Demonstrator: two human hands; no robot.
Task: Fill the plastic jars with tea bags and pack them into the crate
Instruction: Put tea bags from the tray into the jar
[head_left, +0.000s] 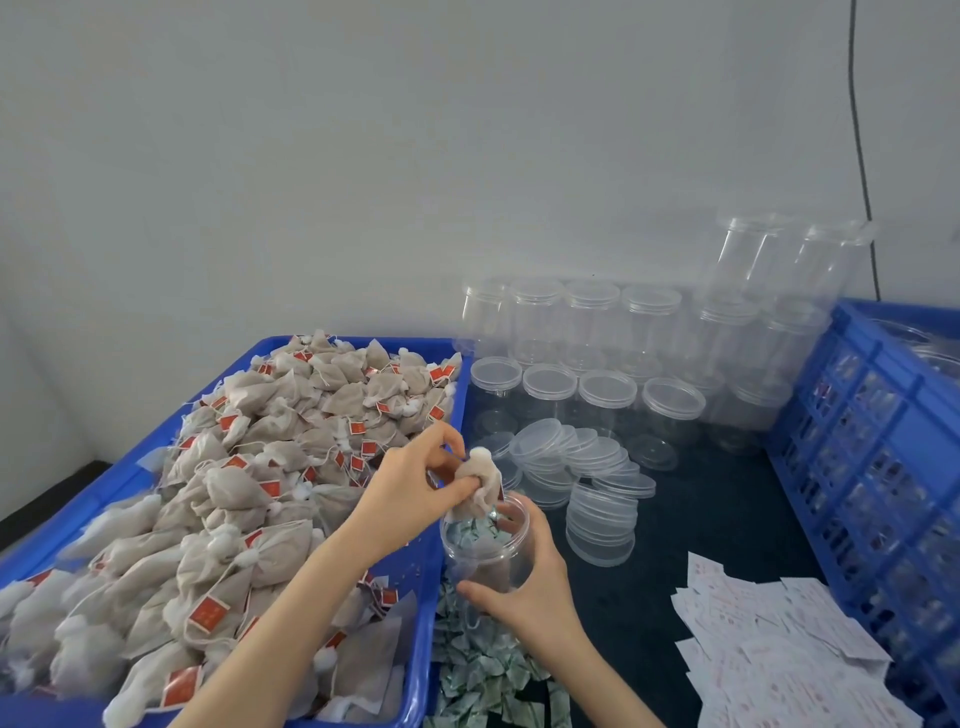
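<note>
The left hand (410, 483) pinched a tan tea bag (475, 488) between thumb and fingers, holding it over the mouth of an open clear plastic jar (485, 548); the lower end of the bag reached the jar's rim. The right hand (524, 587) gripped that jar from its right and near side, thumb across the front wall, fingers curled behind. The jar was held tilted toward the left, above the dark table (691, 525), and its contents could not be made out clearly through the wall.

To the left stood a blue tray (436, 582) heaped with tea bags (249, 493), tan pouches with strings and red tags. Small green-and-white sachets (483, 670) lay in a loose pile on the table just right of the tray, beneath the held jar.

Far of the hands, empty clear jars (608, 384) stood in rows against the white wall (363, 156), with two more jars (789, 260) stacked higher at the far right. Clear lids (576, 462) lay in overlapping leaning stacks between the jars and the hands.

At the right edge stood a blue slotted crate (872, 457); clear jars showed dimly through its side, their number not determinable. White printed paper slips (769, 649) lay scattered on the table near the crate's near end. A dark cable (862, 156) ran down the wall at the far right
</note>
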